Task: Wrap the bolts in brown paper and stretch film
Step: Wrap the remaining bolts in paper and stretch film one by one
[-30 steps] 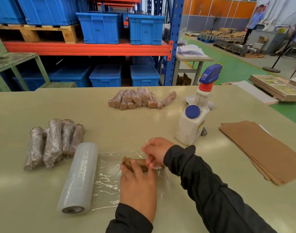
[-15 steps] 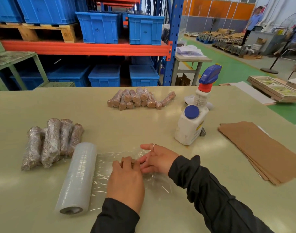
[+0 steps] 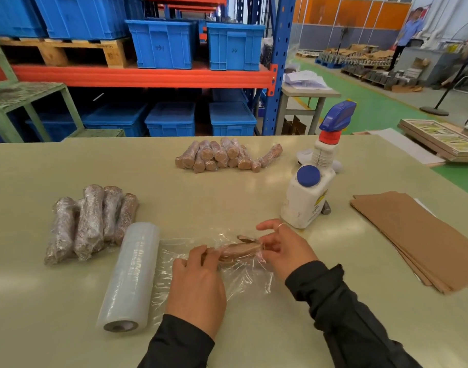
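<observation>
Just right of the roll (image 3: 129, 274), a papered bolt (image 3: 239, 249) is pinched at both ends by left hand (image 3: 198, 282) and right hand (image 3: 283, 248); loose film (image 3: 243, 277) could bunch or tear if tension is lost.

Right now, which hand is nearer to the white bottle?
Right. The right hand is just in front of the white bottle; the left hand is farther, beside the film roll.

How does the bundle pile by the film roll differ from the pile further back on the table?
The near pile holds about five long bundles, shiny grey under stretch film; the far pile holds more, shorter-looking bundles that read browner, with little film glare. The near pile lies beside the film roll; the far pile sits towards the glue bottle. Both rest on the table, untouched by either hand.
</observation>
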